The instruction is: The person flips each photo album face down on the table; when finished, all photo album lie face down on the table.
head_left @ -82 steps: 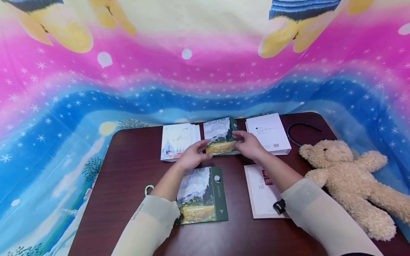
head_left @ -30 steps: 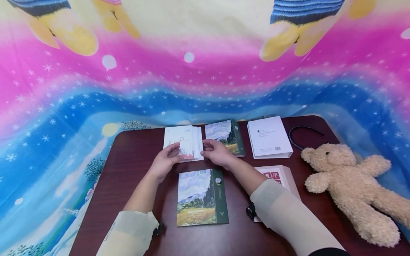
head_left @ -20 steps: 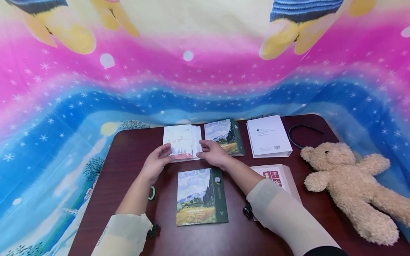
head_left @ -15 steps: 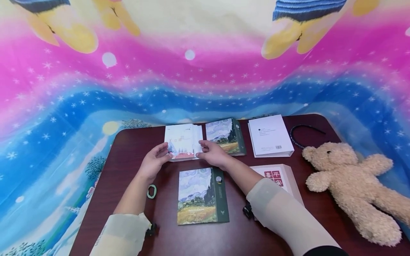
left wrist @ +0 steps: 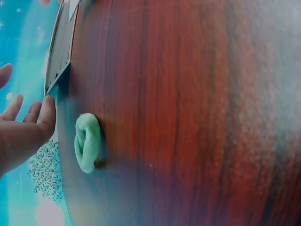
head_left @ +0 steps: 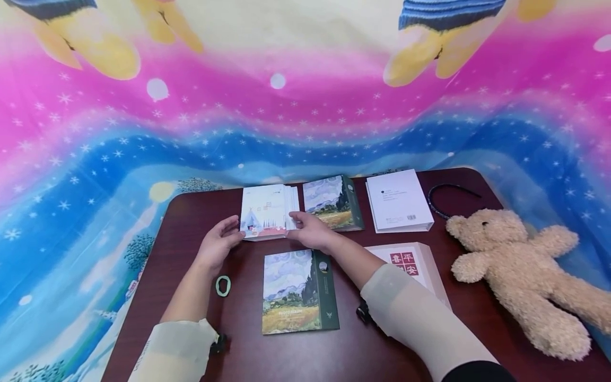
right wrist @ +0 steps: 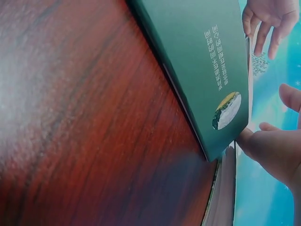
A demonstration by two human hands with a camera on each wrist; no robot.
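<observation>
Back left on the table lies a white photo album [head_left: 264,212] with a tent drawing, its page edges showing at the right. My left hand [head_left: 219,241] is beside its lower left corner, fingers loosely bent; contact there is unclear. At the album's right edge is my right hand [head_left: 310,231], fingers and thumb spread against or close to the side. A landscape-cover photo album [head_left: 329,201] lies just right of it. Nearer me is a matching landscape album [head_left: 291,294], whose green spine [right wrist: 202,61] fills much of the right wrist view.
A green hair tie [head_left: 223,285] lies left of the front album. At right are a white album with a barcode [head_left: 398,201], a book with red characters [head_left: 420,270], a black headband [head_left: 451,193] and a teddy bear [head_left: 515,270]. A printed cloth hangs behind the table [head_left: 181,233].
Both hands have left the rear landscape album and moved left to the white tent album. Most recently, the left hand has drawn slightly further left. The hair tie has come into full view.
</observation>
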